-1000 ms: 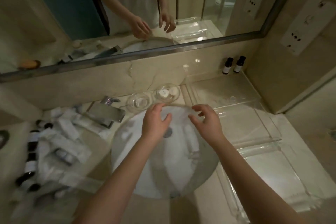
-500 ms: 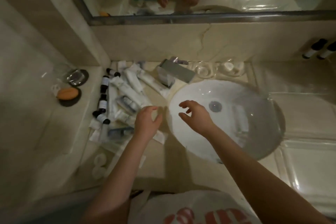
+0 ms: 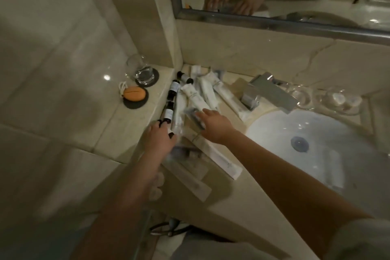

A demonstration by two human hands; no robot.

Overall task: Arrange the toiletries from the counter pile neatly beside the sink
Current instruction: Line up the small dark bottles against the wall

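Since half a second back: both hands have dropped from hovering over the sink edge down into the pile, and the view has swung left onto it.
Step in hand: very start of the sorting, I'd say. Nothing looks lined up yet, just reaching in to pick the first items.
Left hand (image 3: 159,136): fingers curled down at the near end of the row of dark bottles (image 3: 172,99), seems to be closing on one — too blurry to call it a real grip.
Right hand (image 3: 215,125): palm down, fingers spread flat on a dark-ended sachet (image 3: 193,113), pressing or about to pinch; nothing lifted.
Where the stuff is: toiletry pile (image 3: 200,95) sits on the tabletop (image 3: 232,202) left of the sink (image 3: 316,143), white tubes (image 3: 207,89) fanned toward the back wall, long flat packets (image 3: 217,159) sliding toward the front edge.
Next move: probably needs a clean pinch on one item and a lift clear of the overlapping wrappers so the rest don't drag along.
Edges: raised ledge (image 3: 126,124) runs just beside the bottles on the left; the faucet (image 3: 268,93) crowds the back right; packets near the front edge could slip off.
Open room: bare tabletop in front of the sink looks like the only free strip — the ledge already carries a glass (image 3: 140,69) and an orange soap (image 3: 135,93).
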